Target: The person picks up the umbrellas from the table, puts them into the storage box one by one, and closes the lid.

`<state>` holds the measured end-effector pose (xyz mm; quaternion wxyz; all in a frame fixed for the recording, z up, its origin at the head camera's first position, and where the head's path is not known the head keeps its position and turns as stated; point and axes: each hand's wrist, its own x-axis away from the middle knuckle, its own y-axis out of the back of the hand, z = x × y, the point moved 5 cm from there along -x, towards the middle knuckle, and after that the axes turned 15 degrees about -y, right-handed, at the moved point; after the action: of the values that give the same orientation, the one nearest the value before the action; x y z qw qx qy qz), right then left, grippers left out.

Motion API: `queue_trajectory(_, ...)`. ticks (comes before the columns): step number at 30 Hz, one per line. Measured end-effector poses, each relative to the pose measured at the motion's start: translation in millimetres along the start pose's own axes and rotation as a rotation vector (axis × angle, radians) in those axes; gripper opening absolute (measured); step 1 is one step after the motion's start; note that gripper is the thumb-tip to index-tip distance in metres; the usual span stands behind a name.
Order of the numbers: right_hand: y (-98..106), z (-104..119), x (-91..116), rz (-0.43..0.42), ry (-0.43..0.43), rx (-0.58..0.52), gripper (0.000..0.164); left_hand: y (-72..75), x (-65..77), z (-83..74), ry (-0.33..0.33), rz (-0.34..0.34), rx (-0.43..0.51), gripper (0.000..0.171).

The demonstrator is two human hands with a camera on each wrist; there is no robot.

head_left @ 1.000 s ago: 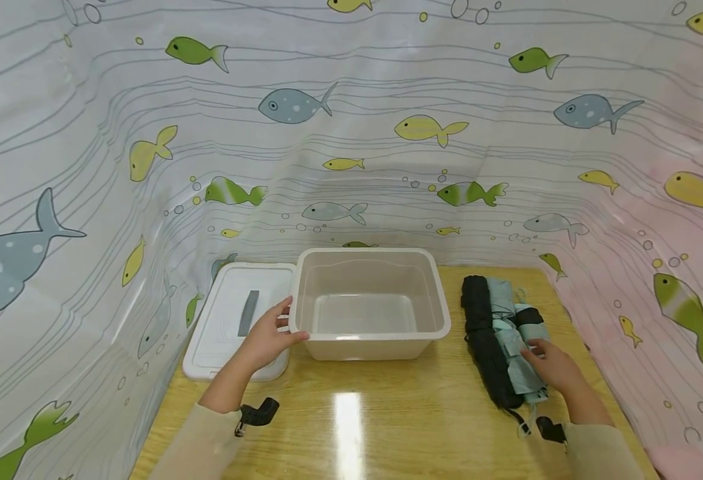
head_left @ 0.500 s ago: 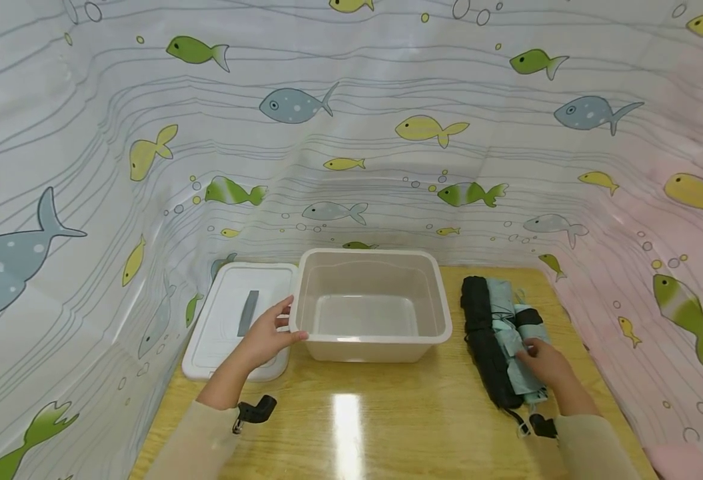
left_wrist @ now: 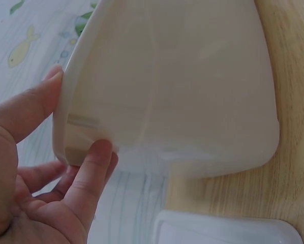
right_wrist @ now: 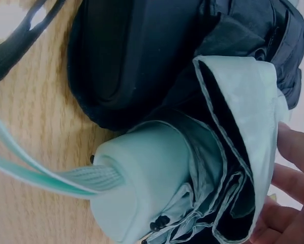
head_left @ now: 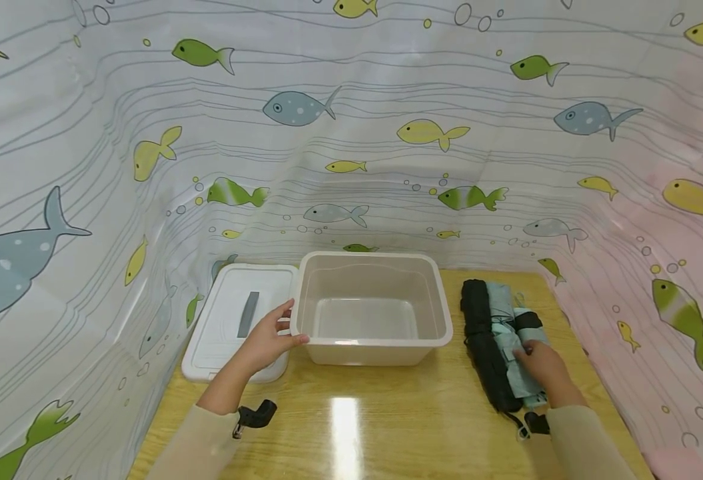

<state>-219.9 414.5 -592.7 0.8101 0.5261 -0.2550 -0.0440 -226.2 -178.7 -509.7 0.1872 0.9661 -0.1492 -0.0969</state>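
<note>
A beige plastic storage box (head_left: 366, 355) stands on the wooden table. My left hand (head_left: 270, 339) grips its rim near the front left corner; in the left wrist view the thumb presses the rim and the fingers curl beneath. At the right, folded umbrellas lie side by side: a black umbrella (head_left: 488, 363) and light green ones. My right hand (head_left: 546, 369) holds a light green umbrella (right_wrist: 142, 173) by its fabric, thumb on the near side. The light green handle with its strap shows beside a black handle in the right wrist view. The fingertips are partly hidden.
A white lid (head_left: 219, 340) with a grey handle lies left of the box, under my left forearm. A fish-patterned curtain (head_left: 381, 193) hangs behind and along both sides of the wooden table (head_left: 411, 420). Black wrist cameras sit on both sleeves.
My right hand has shifted slightly left over the light green umbrella, and its fingers have closed in on it. The left hand has stayed on the box rim.
</note>
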Motion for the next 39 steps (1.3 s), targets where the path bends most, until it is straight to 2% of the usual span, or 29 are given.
queue_trajectory(7,-1,2,4,0.035,0.002,0.018,0.060,-1.6,0.9,-0.2,-0.006,0.006,0.009,0.097)
queue_trajectory(16,-6,-1,7,0.076,-0.068,-0.010,0.066,-1.4,0.7,2.9,0.001,0.005,-0.003,0.096)
queue_trajectory(27,5,-3,18,-0.037,-0.115,0.001,0.067,-2.4,-0.7,3.3,0.004,-0.002,0.003,0.096)
queue_trajectory(31,2,-6,18,-0.036,-0.102,0.000,0.068,-2.5,-0.4,2.9,0.003,0.005,-0.008,0.095)
queue_trajectory(39,-5,-12,14,0.005,-0.087,-0.012,0.083,-2.4,0.0,1.1,-0.012,0.015,0.017,0.092)
